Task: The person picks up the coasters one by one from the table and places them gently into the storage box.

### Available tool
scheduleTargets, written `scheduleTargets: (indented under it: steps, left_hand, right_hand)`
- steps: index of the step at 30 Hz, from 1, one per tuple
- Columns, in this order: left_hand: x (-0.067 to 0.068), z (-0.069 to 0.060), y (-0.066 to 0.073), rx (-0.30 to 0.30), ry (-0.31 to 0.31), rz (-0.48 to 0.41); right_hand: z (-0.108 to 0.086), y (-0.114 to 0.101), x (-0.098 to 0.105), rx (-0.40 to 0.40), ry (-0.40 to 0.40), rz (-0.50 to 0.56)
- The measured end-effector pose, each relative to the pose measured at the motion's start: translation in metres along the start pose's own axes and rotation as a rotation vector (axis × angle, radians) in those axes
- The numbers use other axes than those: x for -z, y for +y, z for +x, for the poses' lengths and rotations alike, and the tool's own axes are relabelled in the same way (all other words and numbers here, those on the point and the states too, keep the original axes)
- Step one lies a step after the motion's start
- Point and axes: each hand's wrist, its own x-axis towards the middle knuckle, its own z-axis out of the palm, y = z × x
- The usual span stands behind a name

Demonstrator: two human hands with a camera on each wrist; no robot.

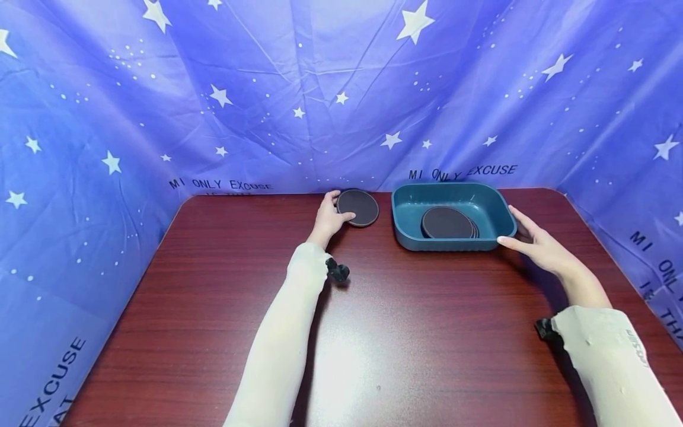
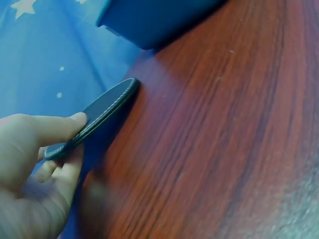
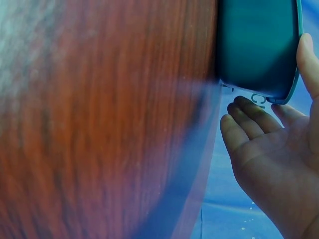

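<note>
Between the thumb and fingers of my left hand (image 1: 326, 224) is a round, dark coaster (image 1: 360, 209), pinched by its left side near the table's back edge. Light stitching runs along the coaster's edge (image 2: 112, 105) in the left wrist view, where it looks tilted. To its right stands a teal rectangular basin (image 1: 443, 244) with rounded corners. Several dark round coasters (image 1: 447, 222) lie stacked inside it. My right hand (image 1: 539, 246) touches the basin's right end, thumb at the front corner and index finger by the side rim. Its other fingers (image 3: 249, 119) extend free below the basin.
The reddish-brown wooden table (image 1: 405, 332) reflects a bright glare at its front middle. A blue-purple curtain (image 1: 299, 89) with white stars and printed words hangs right behind it and along both sides. A small black device (image 1: 338, 271) sits at each wrist.
</note>
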Motion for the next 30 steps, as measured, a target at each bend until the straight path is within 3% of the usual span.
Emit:
scheduleTargets:
  steps: [4, 8, 17, 30]
  left_hand:
    - [0.004, 0.000, -0.002, 0.057, 0.027, -0.198]
    - [0.009, 0.000, -0.005, 0.088, 0.063, -0.333]
    - [0.019, -0.002, 0.002, 0.105, 0.083, -0.450]
    - [0.024, -0.001, 0.036, 0.071, 0.058, -0.614]
  right_hand:
    - [0.000, -0.001, 0.000, 0.008, 0.005, 0.000]
    - [0.001, -0.001, 0.000, 0.006, 0.002, 0.000]
    - [0.002, 0.003, 0.001, 0.006, 0.004, -0.013]
    - [0.001, 0.004, 0.000, 0.016, 0.002, -0.008]
